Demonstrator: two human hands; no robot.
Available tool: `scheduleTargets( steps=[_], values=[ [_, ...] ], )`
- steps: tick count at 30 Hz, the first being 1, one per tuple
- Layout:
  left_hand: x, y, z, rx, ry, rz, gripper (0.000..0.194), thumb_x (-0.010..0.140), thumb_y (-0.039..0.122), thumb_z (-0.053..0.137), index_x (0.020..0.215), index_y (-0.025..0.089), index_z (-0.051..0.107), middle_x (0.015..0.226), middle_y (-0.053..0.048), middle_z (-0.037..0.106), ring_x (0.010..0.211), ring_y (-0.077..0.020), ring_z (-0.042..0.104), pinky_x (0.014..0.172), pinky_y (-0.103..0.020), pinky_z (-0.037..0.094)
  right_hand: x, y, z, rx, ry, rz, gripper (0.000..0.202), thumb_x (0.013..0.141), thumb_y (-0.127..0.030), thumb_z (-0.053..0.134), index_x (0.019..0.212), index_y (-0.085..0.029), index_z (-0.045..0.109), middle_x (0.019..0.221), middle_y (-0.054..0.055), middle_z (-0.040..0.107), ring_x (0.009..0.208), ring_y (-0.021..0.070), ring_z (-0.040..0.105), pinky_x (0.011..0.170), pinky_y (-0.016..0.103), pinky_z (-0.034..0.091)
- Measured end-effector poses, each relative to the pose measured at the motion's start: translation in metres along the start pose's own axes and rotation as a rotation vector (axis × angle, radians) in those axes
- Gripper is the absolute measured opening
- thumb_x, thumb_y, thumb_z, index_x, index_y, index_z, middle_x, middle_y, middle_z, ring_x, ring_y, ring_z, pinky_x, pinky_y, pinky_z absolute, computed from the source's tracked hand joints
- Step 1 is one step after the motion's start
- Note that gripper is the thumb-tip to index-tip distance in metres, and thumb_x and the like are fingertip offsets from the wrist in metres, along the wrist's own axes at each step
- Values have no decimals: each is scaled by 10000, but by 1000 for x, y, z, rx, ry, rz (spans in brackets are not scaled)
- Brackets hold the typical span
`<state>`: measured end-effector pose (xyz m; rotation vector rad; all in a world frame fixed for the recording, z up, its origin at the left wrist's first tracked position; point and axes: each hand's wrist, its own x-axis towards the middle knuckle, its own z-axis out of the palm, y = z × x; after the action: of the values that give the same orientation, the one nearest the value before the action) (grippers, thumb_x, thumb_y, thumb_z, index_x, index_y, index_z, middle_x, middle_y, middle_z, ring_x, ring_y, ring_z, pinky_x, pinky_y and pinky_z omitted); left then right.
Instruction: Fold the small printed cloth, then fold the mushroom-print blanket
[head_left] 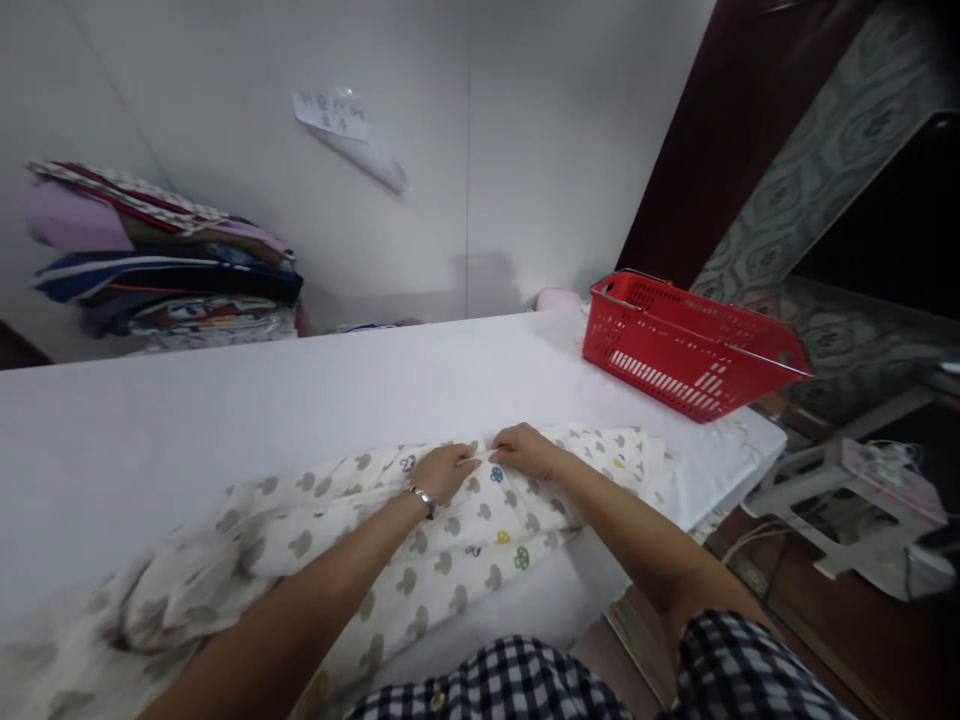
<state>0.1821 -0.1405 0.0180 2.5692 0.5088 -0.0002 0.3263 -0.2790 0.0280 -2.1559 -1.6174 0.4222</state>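
A long white fabric (457, 560) printed with grey-beige mushrooms and a few coloured ones lies along the front of the table, bunched up at the left and hanging over the near edge. My left hand (442, 472), with a bracelet at the wrist, pinches a fold of it near the middle. Just to the right, my right hand (525, 450) grips the same fold between thumb and fingers. A short stretch of cloth shows between the two hands.
A red plastic basket (690, 345) stands at the table's (375, 380) right end. Folded fabrics (165, 260) are stacked at the back left. A paper note (334, 115) hangs on the wall. Right of the table is a plastic stool (862, 500) with items on it.
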Motion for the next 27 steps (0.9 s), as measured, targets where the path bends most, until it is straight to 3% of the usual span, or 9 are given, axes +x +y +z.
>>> scheduleTargets(
  steps=[6, 13, 19, 27],
  values=[
    [4, -7, 5, -15, 13, -3, 227, 810, 384, 462, 770, 215, 608, 816, -16, 651, 799, -178, 571, 673, -265, 359, -15, 45, -28, -28, -77, 206, 278, 727, -403, 621, 913, -206, 683, 812, 13, 670, 726, 142, 574, 641, 207, 391],
    [5, -9, 7, -9, 15, -1, 241, 813, 394, 451, 774, 214, 607, 816, -17, 651, 799, -177, 571, 673, -264, 354, -38, 102, -66, 103, -46, 492, 231, 621, -350, 676, 782, -185, 693, 676, 0, 648, 655, 152, 559, 603, 229, 405],
    [4, -8, 5, -19, 4, -4, 233, 814, 383, 458, 778, 213, 612, 833, -21, 656, 808, -180, 573, 675, -268, 361, -53, 126, -69, 233, 29, 570, 213, 596, -334, 677, 724, -164, 677, 633, -4, 635, 597, 133, 545, 552, 219, 411],
    [3, -4, 4, 8, 7, -36, 206, 806, 361, 471, 812, 220, 622, 865, -21, 657, 829, -188, 573, 675, -272, 366, -68, 134, -66, 542, 83, 602, 316, 625, -423, 669, 794, -156, 650, 695, 13, 650, 590, 127, 557, 550, 222, 437]
  ],
)
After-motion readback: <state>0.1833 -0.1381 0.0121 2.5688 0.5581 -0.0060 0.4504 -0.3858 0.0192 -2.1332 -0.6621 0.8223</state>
